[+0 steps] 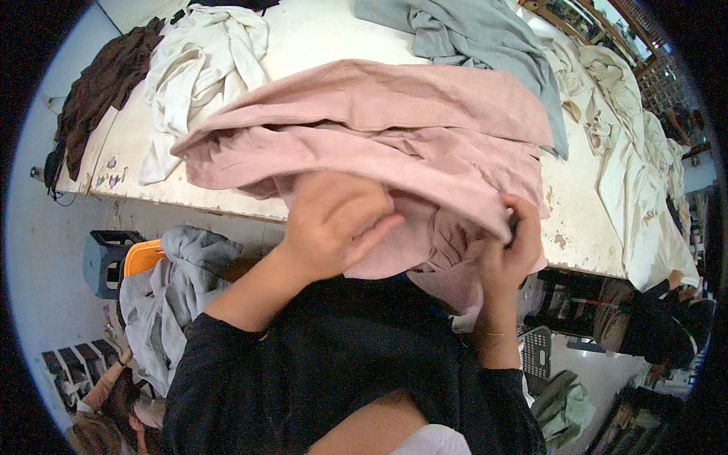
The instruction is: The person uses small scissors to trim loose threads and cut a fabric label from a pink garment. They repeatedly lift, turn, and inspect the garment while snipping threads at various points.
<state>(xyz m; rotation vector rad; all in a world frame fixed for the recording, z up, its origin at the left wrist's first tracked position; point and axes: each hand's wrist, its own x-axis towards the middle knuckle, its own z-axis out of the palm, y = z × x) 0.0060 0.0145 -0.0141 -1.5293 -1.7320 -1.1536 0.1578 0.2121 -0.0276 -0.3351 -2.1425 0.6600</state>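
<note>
A pink garment (425,95) lies bunched across the front edge of the table, its near folds hanging down toward me. My left hand (334,224) is curled closed at the garment's near fold, a little blurred, the thumb pointing right. Farther right, my right hand (514,254) pinches a rolled edge of the same cloth between thumb and fingers. A small dark thing (513,223) shows by the right fingers; its kind is not clear. Inside the raised fold, a gathered part of the cloth (453,239) is visible between the hands.
Around the pale worn table (303,45) lie a white cloth (199,68), a dark brown one (114,80), a grey garment (474,34) and cream cloths (633,167). Grey cloth (171,296) hangs over an orange chair (136,258) at left. Another person (114,402) is lower left.
</note>
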